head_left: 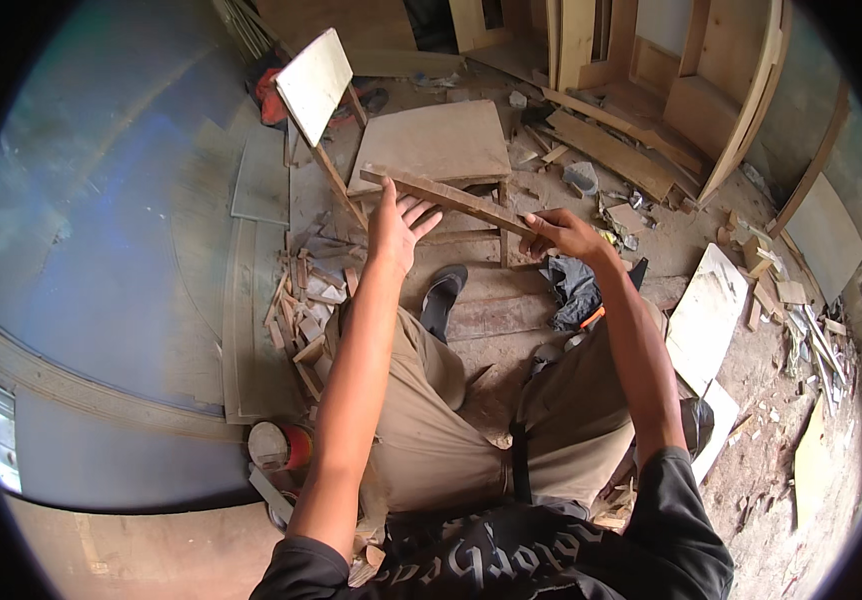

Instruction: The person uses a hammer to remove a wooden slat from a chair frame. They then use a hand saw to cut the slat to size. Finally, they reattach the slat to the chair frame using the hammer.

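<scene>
A narrow wooden strip (pixel 446 195) is held up in front of me, slanting down from left to right. My right hand (pixel 563 236) pinches its right end between thumb and fingers. Under the left end is my left hand (pixel 403 228), palm up with its fingers spread; its thumb is against or close beside the strip. Just beyond the strip stands a wooden chair, with a pale flat seat (pixel 438 140) and a white backrest panel (pixel 315 86). The strip hides part of the seat's front edge.
Wood offcuts (pixel 303 305) lie heaped left of my legs. A crumpled dark plastic bag (pixel 573 290) sits between the chair and my right knee. White panels (pixel 708 318) lean at my right. Longer boards (pixel 619 150) and cabinet frames (pixel 706 105) stand at the back right.
</scene>
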`<state>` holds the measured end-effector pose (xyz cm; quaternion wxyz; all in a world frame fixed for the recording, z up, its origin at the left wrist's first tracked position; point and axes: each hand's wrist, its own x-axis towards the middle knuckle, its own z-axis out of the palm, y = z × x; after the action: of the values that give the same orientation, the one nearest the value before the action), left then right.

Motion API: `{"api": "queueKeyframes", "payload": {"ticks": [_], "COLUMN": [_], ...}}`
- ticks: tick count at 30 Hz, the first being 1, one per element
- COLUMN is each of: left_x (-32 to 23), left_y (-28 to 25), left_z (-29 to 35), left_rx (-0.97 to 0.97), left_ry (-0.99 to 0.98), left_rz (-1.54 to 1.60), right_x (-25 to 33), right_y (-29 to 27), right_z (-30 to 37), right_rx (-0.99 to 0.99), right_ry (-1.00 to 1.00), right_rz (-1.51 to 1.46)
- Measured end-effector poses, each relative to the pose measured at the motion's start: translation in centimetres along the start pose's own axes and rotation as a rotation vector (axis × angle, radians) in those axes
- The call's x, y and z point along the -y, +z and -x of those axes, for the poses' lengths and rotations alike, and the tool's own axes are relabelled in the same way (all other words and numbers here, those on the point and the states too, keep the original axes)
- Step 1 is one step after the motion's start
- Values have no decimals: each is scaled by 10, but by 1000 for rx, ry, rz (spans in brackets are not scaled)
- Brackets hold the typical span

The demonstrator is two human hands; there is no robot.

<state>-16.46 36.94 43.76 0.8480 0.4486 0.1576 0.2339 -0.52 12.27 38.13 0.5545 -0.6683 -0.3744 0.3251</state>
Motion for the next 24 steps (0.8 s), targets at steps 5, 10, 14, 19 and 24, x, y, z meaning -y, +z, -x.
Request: {"api": "queueKeyframes", "payload": {"ticks": [5,10,14,19,24], "left_x": [-27,-24,-11,-7,-12], "left_y": [-5,-13,-7,-1,-3], "left_z": [22,25,16,16,21], "left_rx": [-20,-51,-68,-82,-80], "left_ry": [111,146,109,146,213], "left_rz": [-223,-171,-125,-53,7], "right_x": [5,41,46,56,68], "right_y": [5,22,14,19,29], "right_z": [-6,4,6,9,10], "right_rx": [-10,-104,-193,-297,-315], "right_ry": [-33,-111,-113,-98,-105], "right_rz": [-157,-330,-311,-356,-394]}}
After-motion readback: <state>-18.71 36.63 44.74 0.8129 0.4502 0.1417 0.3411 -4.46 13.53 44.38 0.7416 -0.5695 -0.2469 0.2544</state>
